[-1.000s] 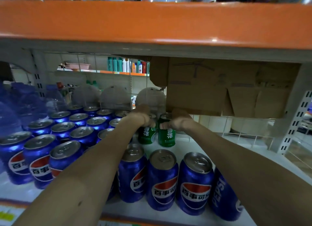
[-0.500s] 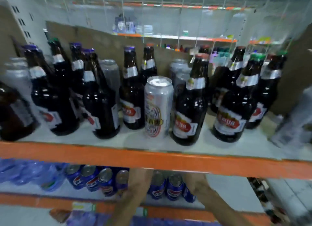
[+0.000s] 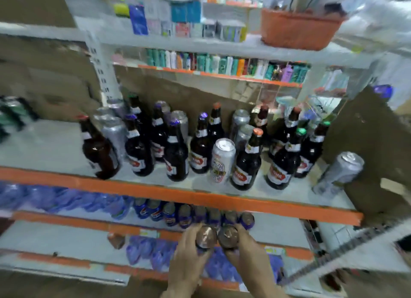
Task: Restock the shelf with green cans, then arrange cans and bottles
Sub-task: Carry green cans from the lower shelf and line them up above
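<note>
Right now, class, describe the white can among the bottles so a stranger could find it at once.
Find the orange-edged shelf crowded with dark brown bottles. Near its front edge, just right of centre, stands the white can. It alone has a pale printed body; the other cans are plain silver.

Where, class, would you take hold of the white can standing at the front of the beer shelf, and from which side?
Grip the white can around its upper body, coming from the open shelf front. It stands upright at the edge, with dark bottles close on both sides and cans behind, so only the front and top are free. Both hands already hold cans.
</note>
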